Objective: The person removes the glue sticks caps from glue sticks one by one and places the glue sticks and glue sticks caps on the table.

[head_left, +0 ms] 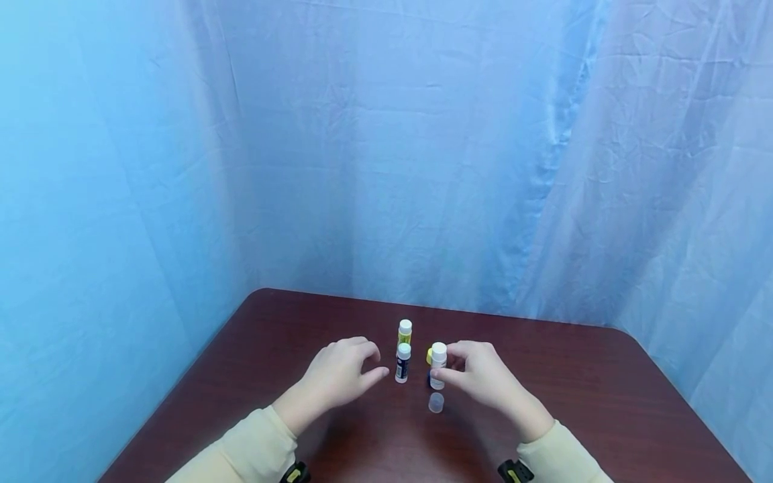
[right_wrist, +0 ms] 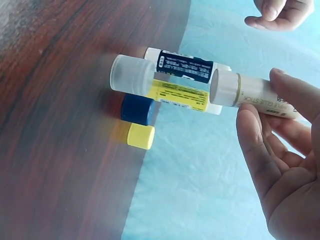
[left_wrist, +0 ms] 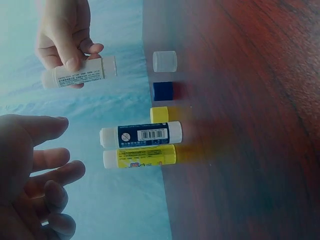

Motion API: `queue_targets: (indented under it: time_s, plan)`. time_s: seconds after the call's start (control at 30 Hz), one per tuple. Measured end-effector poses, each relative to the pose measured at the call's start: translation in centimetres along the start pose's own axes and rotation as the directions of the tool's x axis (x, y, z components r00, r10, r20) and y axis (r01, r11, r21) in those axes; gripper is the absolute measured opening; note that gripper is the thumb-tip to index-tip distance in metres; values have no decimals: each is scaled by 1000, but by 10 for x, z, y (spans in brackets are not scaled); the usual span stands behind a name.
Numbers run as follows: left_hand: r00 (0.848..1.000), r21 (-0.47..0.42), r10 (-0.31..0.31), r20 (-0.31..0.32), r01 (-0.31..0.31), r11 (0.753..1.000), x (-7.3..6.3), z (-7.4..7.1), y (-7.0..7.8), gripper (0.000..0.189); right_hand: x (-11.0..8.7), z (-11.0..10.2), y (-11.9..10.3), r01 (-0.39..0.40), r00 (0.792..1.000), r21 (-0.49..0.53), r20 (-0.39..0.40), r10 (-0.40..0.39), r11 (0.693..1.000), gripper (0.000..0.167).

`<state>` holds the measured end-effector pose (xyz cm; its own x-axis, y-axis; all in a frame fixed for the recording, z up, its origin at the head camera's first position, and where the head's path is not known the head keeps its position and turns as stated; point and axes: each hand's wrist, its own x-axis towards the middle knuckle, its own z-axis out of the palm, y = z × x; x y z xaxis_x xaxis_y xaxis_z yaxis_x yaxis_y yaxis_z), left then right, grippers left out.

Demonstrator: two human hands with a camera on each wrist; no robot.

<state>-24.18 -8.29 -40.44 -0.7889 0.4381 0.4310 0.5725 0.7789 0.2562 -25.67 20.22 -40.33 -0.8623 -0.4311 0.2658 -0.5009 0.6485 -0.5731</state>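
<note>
My right hand [head_left: 483, 377] pinches a white glue stick [right_wrist: 260, 96] between thumb and fingers, upright and lifted above the table. Nothing is in my left hand [head_left: 345, 367], which is held with fingers loosely bent just left of the other sticks. A navy-labelled glue stick [left_wrist: 144, 135] and a yellow-labelled glue stick [left_wrist: 146, 156] stand upright close together, the yellow one farther back in the head view. Under the held stick, a translucent cap [head_left: 436, 402], a blue cap [right_wrist: 137, 110] and a yellow cap [right_wrist: 141, 136] sit in a row on the tabletop.
The dark reddish-brown table [head_left: 574, 402] has rounded far corners. Pale blue curtains [head_left: 417, 168] hang behind it and along both sides. Each wrist carries a black strapped device near the sleeve.
</note>
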Motion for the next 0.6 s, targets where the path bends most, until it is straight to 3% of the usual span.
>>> queue_targets:
  time_s: [0.27,0.43,0.6]
  plan:
    - [999,-10,-23,29,23,1000,-3,6,-6,20,7,12,-1,-15,999,19,31,15,1000,10]
    - [996,-10,-63,61,63,998,-5,10,-10,21,13,22,-3,-19,998,-5,63,19,1000,11]
    - [994,-8,-62,87,63,998,-7,15,-14,21,19,34,-5,-17,997,-38,80,20,999,10]
